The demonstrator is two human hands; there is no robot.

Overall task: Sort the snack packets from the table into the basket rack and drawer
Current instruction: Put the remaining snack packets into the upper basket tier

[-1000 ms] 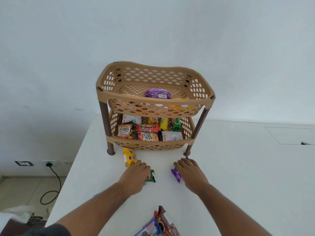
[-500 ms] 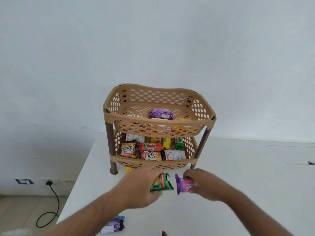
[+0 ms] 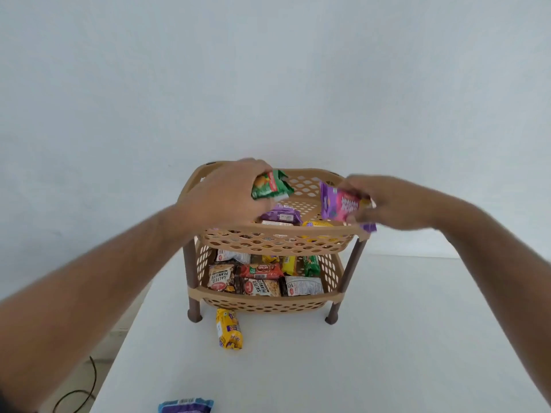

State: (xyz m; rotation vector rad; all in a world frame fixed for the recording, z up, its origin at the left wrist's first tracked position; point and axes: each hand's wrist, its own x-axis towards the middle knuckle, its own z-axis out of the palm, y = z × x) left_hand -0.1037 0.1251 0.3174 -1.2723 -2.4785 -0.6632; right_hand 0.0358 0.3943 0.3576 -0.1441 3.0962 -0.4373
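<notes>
A tan two-tier basket rack with brown legs stands on the white table. My left hand grips a green snack packet above the rack's top tier. My right hand pinches a purple-and-pink packet over the top tier's right side. A purple packet and a yellow one lie in the top tier. Several packets, among them salted peanuts, fill the lower tier.
A yellow packet lies on the table in front of the rack's left leg. A blue-and-purple packet shows at the bottom edge. A black cable runs on the floor to the left. A white wall stands behind.
Both hands picked a packet each from the table, lifted them and moved forward over the rack's top tier. The camera tilted up.
</notes>
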